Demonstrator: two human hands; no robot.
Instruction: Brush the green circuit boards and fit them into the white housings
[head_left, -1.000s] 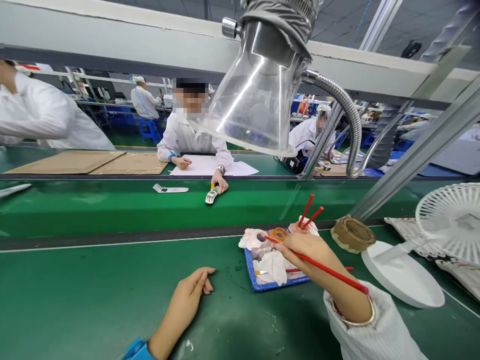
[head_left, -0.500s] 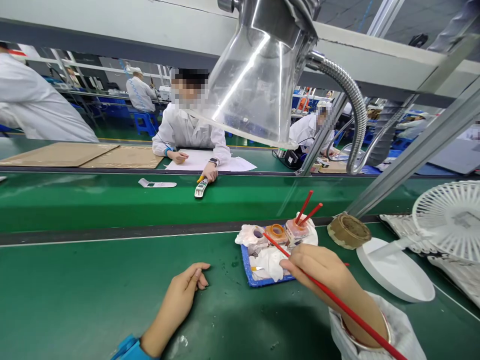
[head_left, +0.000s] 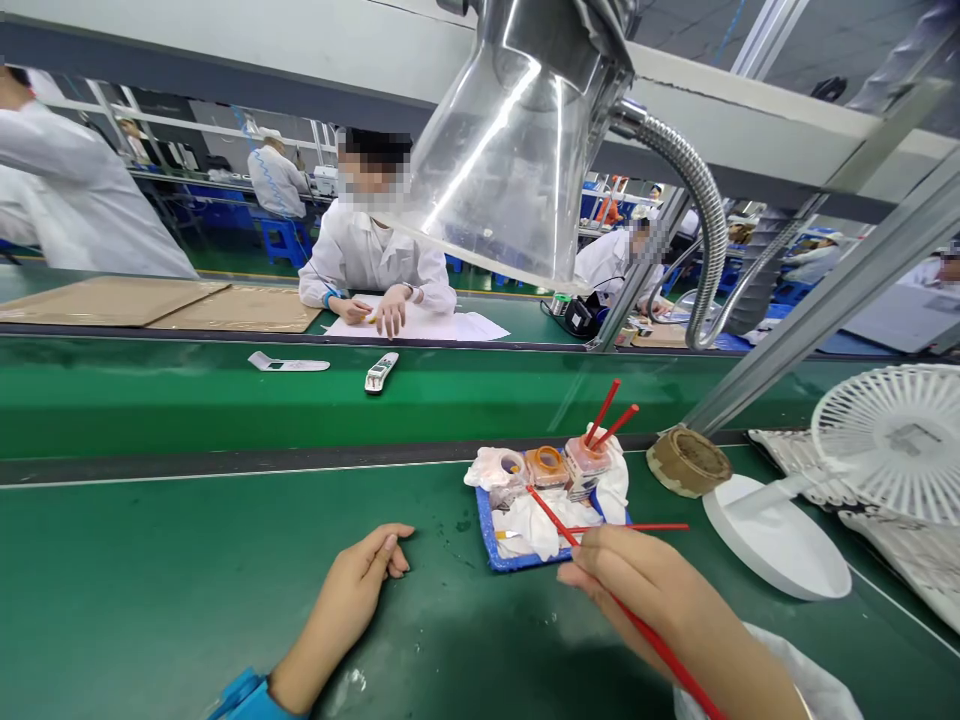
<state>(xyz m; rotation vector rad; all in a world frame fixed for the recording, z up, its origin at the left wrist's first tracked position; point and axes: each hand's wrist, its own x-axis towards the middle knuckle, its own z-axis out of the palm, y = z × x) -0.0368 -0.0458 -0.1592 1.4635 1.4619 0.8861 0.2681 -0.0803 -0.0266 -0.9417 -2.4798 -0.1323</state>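
My right hand [head_left: 645, 585] pinches a thin red brush [head_left: 551, 516] whose tip points at the blue tray [head_left: 489, 540]. White cloths [head_left: 536, 520] and small orange pots [head_left: 547, 465] sit in that tray, along with a clear pot [head_left: 585, 462] holding two more red brushes [head_left: 604, 415]. Another red brush [head_left: 645, 527] lies across the tray's right side. My left hand [head_left: 352, 595] rests on the green table [head_left: 187, 590] left of the tray, fingers loosely curled, holding nothing.
A clear extraction hood [head_left: 510, 160] on a flexible hose hangs overhead. Beside the tray at the right are a tape roll [head_left: 688, 460], a white fan [head_left: 892, 440] and its round base [head_left: 780, 540]. A remote-like part [head_left: 381, 371] and a flat white piece [head_left: 289, 362] lie on the conveyor; a person across it leans on papers.
My right hand has drawn back toward me with the red brush, off the tray. The person opposite let go of the remote-like part, which has travelled left on the conveyor.
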